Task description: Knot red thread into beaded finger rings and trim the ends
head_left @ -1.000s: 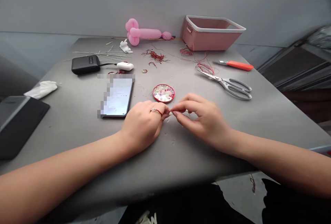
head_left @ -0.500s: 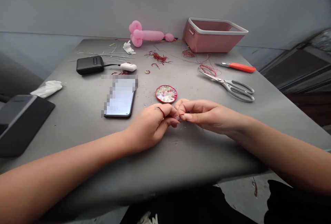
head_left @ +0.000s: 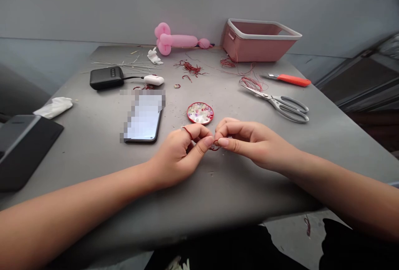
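While left hand (head_left: 181, 154) and right hand (head_left: 258, 143) both pinch a dark-red cord loop (head_left: 215, 149) over the worktop (head_left: 205, 195), red-rimmed bead dish (head_left: 195, 122) sits just beyond; smartphone (head_left: 145, 120) to the left, scissors (head_left: 266, 96) and orange-handled utility knife (head_left: 293, 80) to the right, pink basket (head_left: 254, 50) at the back.

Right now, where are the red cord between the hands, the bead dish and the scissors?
Red cord (head_left: 215, 149): head view, lower curve of the loop.
Bead dish (head_left: 200, 123): head view, front rim.
Scissors (head_left: 266, 95): head view, at the pivot.

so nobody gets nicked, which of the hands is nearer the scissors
Right. The right hand is on the near side of the scissors, apart from them; the left hand is farther left.
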`<state>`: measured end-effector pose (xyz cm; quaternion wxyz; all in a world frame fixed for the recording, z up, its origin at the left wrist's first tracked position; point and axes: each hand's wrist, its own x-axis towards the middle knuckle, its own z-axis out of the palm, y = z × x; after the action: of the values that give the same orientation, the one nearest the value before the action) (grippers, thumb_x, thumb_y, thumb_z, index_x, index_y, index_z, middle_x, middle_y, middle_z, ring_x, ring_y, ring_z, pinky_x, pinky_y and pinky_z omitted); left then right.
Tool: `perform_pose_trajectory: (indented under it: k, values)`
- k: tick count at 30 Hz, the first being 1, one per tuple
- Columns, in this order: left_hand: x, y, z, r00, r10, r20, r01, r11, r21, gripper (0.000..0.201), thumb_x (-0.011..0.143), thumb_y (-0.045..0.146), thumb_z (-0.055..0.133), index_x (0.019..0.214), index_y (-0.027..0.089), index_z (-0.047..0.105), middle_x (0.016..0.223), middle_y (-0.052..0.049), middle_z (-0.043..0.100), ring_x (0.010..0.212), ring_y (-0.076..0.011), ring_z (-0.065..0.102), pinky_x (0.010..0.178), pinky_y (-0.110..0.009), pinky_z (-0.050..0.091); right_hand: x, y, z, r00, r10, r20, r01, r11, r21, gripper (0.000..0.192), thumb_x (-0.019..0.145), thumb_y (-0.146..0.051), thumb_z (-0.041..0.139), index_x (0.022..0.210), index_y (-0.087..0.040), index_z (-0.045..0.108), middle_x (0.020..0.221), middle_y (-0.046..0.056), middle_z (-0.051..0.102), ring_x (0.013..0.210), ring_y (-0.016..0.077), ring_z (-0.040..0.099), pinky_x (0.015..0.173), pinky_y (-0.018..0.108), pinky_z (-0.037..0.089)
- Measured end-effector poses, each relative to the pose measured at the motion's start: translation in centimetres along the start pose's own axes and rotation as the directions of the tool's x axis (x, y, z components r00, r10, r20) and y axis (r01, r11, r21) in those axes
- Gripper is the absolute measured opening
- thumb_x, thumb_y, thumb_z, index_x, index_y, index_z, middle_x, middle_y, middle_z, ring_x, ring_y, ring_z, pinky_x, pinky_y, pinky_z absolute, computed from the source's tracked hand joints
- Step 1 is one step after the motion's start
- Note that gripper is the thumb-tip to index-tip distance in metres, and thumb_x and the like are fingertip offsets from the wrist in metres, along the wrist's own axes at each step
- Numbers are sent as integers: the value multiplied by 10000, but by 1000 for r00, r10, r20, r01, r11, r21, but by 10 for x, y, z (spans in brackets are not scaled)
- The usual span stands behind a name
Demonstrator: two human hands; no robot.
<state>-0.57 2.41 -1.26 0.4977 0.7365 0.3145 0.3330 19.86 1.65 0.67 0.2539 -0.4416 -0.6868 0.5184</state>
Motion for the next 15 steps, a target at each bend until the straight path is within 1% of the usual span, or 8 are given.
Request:
perform_pose_trajectory:
  k: [2,4,7,9,11,12,13,15]
  values:
    - [1,-1,0,1000,-16,-2,16,1000,-9,192,947,284,480,834,149,557,726,0,540,667,-122,482,642,-273,406,0,1,0,999,-36,-25,35,998,-45,248,922,-423,571,852,-194,637,924,30,565,869,161,546,784,313,426]
    - [1,-1,0,999,-43,15,43,998,-45,202,950,301,478,852,146,563,745,-1,545,686,-121,489,656,-272,413,0,2,0,996,-69,-48,65,995,-80,235,920,-401,571,838,-194,644,918,33,578,882,165,562,804,320,437]
    - [1,0,0,994,-99,35,101,994,-47,192,927,329,517,863,152,549,752,9,531,656,-115,469,608,-267,397,0,3,1,994,-83,-74,73,990,-123,227,912,-382,577,814,-189,648,893,31,601,854,157,579,765,305,450]
    - [2,0,-1,989,-142,28,143,989,-42,191,913,337,538,857,154,541,757,9,529,644,-112,459,586,-265,382,0,4,3,991,-103,-80,91,986,-143,211,917,-368,576,840,-188,654,881,27,631,839,149,602,746,292,468]
    - [3,0,-1,984,-179,9,180,982,-65,191,910,334,538,844,155,537,758,6,535,645,-111,459,588,-265,378,1,7,4,977,-180,-114,156,969,-191,161,919,-334,587,885,-190,652,881,21,670,836,140,630,750,277,494]
    - [4,0,-2,981,-195,-2,194,977,-88,186,909,326,539,836,155,535,757,5,539,646,-109,460,589,-262,378,1,9,5,958,-247,-145,207,947,-246,117,914,-297,598,908,-191,646,881,18,685,830,134,642,753,269,506]
    - [5,0,-2,979,-205,-13,203,973,-112,179,906,314,543,827,155,534,755,6,544,644,-105,460,590,-258,379,2,11,5,925,-336,-174,268,907,-325,70,904,-251,610,927,-192,639,885,17,697,826,130,653,759,263,518]
    - [7,-1,-2,976,-215,-20,209,965,-161,172,901,296,558,809,152,536,748,9,554,633,-94,462,588,-245,385,3,14,4,825,-541,-165,399,764,-507,88,888,-160,614,964,-200,629,893,20,711,833,133,668,781,269,540]
